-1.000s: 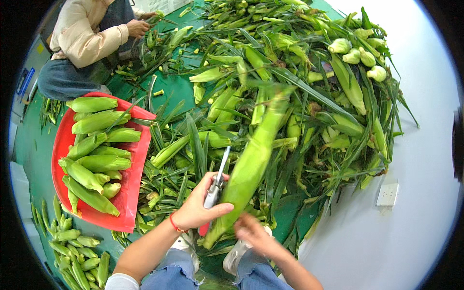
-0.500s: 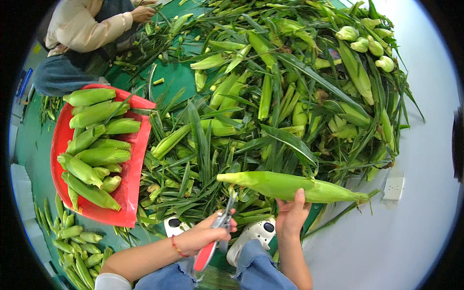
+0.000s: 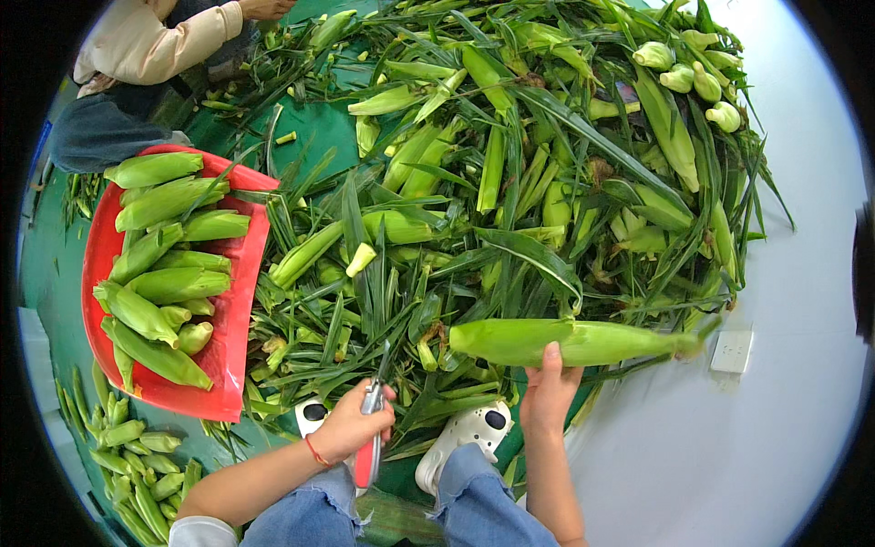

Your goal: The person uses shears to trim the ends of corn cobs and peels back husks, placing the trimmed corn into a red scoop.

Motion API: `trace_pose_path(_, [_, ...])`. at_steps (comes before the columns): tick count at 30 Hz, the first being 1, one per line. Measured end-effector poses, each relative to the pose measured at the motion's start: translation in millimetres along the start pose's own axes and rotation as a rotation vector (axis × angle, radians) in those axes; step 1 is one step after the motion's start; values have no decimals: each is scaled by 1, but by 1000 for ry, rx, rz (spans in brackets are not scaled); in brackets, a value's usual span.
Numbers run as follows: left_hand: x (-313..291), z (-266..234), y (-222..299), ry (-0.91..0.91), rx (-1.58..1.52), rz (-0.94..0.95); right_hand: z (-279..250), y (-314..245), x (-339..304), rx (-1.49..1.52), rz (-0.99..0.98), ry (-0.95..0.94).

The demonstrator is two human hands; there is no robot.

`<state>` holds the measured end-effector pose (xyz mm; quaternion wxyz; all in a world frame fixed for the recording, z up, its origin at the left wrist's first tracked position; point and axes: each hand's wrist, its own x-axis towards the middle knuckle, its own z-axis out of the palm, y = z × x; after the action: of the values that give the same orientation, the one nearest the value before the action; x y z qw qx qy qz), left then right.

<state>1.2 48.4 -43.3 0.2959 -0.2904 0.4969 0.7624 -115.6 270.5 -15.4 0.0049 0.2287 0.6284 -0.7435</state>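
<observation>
My left hand point(image 3: 355, 421) is closed round red-handled pruning shears point(image 3: 368, 456), their grey blades pointing up and away from me. In my right hand point(image 3: 549, 392) lies a long green ear of corn in its husk point(image 3: 592, 344), held level from below. The ear's blunt cut end faces left, and its tip with the silk points right. A gap separates the shears from the ear. A short pale stem piece point(image 3: 361, 260) shows against the leaves, farther off and left of the ear.
A big heap of corn ears and leaves point(image 3: 538, 173) spreads ahead. At left, a red scoop-shaped tray point(image 3: 239, 365) holds several husked-in ears, with more ears point(image 3: 137, 456) piled nearer. Another person's sleeve point(image 3: 155, 46) is at the upper left. A wall socket point(image 3: 732, 351) sits at right.
The narrow stem has come off the ear's left end, and a pale stem piece now shows over the leaves. The shears have moved left and nearer, away from the ear.
</observation>
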Motion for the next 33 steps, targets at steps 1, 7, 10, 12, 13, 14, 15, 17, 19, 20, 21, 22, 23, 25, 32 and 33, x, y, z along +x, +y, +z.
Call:
trace_pose_path(1, [-4, 8, 12, 71, 273, 215, -3, -2, 2, 10, 19, -46])
trace_pose_path(7, [10, 21, 58, -38, 1018, 631, 12, 3, -17, 15, 148, -270])
trace_pose_path(10, [4, 15, 65, -241, 805, 345, 5, 0, -5, 104, 150, -349])
trace_pose_path(12, [3, 2, 53, -327, 597, 396, 2, 3, -4, 234, 256, -400])
trace_pose_path(13, [1, -3, 47, -282, 423, 374, 5, 0, -7, 360, 373, -421])
trace_pose_path(14, [0, -4, 41, -247, 248, 354, 7, -4, -7, 483, 480, -435])
trace_pose_path(15, [-7, -3, 35, -128, -34, 221, 7, -1, -2, 640, 463, -522])
trace_pose_path(17, [3, -17, 20, -364, -633, 170, 6, 4, 3, 753, 482, -536])
trace_pose_path(19, [6, -8, 14, -137, -1101, 77, 5, 2, 8, 766, 516, -526])
trace_pose_path(20, [7, -13, 3, -6, -1117, 20, 2, 2, 10, 583, 507, -523])
trace_pose_path(21, [8, -25, -16, -31, -886, -91, -5, 3, 12, 399, 492, -519])
trace_pose_path(22, [7, -36, -34, -59, -656, -206, -11, 2, 15, 209, 471, -504])
trace_pose_path(23, [-2, -36, -31, -121, -412, -385, -6, -16, 11, -75, 361, -430])
trace_pose_path(25, [-19, -20, -13, -308, 38, -249, -24, -12, 20, -468, 13, -520])
trace_pose_path(32, [16, 8, 73, -276, 894, 417, -8, -49, -9, -1291, -504, -601])
trace_pose_path(33, [21, 7, 78, -305, 923, 438, -6, -50, -12, -1342, -529, -615])
